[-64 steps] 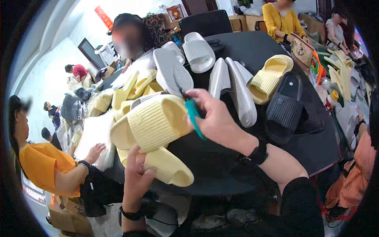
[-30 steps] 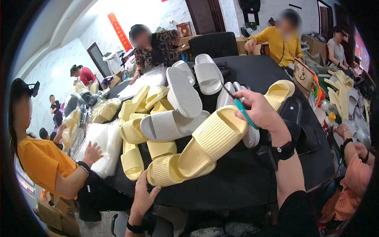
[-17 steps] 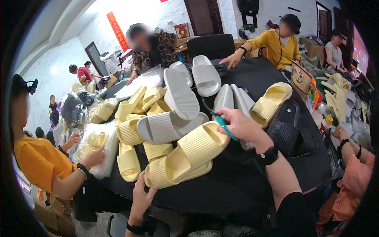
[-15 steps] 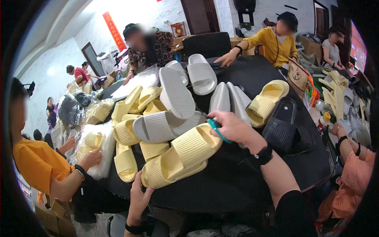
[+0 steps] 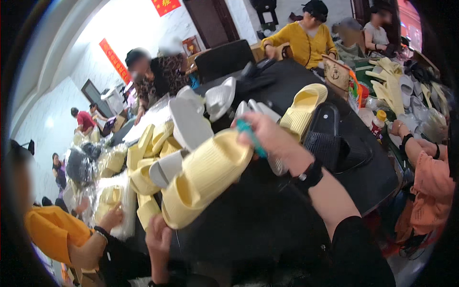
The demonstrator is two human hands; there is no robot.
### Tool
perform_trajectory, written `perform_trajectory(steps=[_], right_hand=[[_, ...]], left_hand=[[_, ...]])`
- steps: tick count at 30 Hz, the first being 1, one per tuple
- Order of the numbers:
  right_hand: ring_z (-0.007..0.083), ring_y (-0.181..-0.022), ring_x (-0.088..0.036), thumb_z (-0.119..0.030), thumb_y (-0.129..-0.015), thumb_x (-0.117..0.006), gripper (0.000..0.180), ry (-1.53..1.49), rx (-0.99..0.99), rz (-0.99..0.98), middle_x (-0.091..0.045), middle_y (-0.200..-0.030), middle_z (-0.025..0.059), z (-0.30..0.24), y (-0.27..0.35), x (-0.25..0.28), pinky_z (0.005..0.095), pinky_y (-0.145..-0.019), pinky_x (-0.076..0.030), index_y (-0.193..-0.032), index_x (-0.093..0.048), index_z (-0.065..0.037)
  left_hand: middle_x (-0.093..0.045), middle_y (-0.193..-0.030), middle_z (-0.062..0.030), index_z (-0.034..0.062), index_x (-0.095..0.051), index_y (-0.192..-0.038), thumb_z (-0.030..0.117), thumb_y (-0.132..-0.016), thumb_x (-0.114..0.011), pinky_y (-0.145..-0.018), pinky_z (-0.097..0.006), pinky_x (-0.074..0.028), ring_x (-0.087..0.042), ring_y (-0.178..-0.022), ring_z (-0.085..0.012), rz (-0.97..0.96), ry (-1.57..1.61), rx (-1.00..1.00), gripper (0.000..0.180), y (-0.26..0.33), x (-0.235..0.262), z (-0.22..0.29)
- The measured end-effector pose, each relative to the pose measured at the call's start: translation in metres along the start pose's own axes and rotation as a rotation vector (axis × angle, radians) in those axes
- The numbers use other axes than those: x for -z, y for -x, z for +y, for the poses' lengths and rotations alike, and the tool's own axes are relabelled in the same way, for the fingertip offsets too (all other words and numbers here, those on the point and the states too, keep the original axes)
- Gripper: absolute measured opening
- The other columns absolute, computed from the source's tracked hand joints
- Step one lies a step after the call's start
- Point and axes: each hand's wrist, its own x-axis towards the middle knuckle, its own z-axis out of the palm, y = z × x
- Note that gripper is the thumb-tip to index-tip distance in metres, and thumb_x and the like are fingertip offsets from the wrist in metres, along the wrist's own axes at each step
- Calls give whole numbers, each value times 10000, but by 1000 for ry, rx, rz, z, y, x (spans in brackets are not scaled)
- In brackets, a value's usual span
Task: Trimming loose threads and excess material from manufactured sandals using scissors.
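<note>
A pair of pale yellow ribbed slide slippers (image 5: 203,165), one overlapping the other, is tilted above the table. My left hand (image 5: 158,239) grips its lower end, fingers closed. At the upper right end of the pair is my right hand (image 5: 275,138), closed around a teal tool with a loop-like handle (image 5: 251,138); its working end is hidden, and motion blurs it. A thin thread hangs beside the lower slipper. Behind the pair lie grey slippers (image 5: 189,124) and more yellow slippers (image 5: 143,177). To the right of my right hand are black slippers (image 5: 322,136).
The black table (image 5: 287,225) stretches ahead. At left, a person in orange (image 5: 57,232) handles bagged slippers (image 5: 110,198). A person in yellow (image 5: 303,43) sits across the table. Piled slippers (image 5: 389,88) and a bottle (image 5: 378,119) are at the right.
My view has shifted and turned, so the surroundings appear farther left. Both hands and the yellow pair have moved slightly left and up, with the pair tilted more steeply.
</note>
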Motion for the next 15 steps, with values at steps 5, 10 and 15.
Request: perform_trajectory(steps=[5,10,15], right_hand=[[179,-602,-604,-69,-730,-679,283,-368,57,406,-596,-800,83,-21,-3,52,305,-421,-499,-992,-578,-26],[192,-598,-599,-113,-788,-674,316,-452,266,759,-584,-781,92,-16,-7,66,311,-420,-491,-1036,-503,-17],[186,-587,-597,-130,-808,-673,311,-546,333,747,-579,-738,88,-10,-8,47,302,-430,-492,-1036,-493,-21]], left_hand=[[-532,-1225,-157,-72,-336,-1350,71,-906,-535,-922,-293,-433,-551,-1065,-200,42,55,-105,507,-55,3,20],[-589,-1091,-134,-5,-485,-1268,77,-850,-580,-845,-294,-463,-568,-930,-175,-130,-161,-184,436,-115,-17,55],[-600,-1068,-163,1,-531,-1213,171,-824,-609,-869,-339,-457,-581,-955,-240,-192,-398,-226,432,-182,-42,73]])
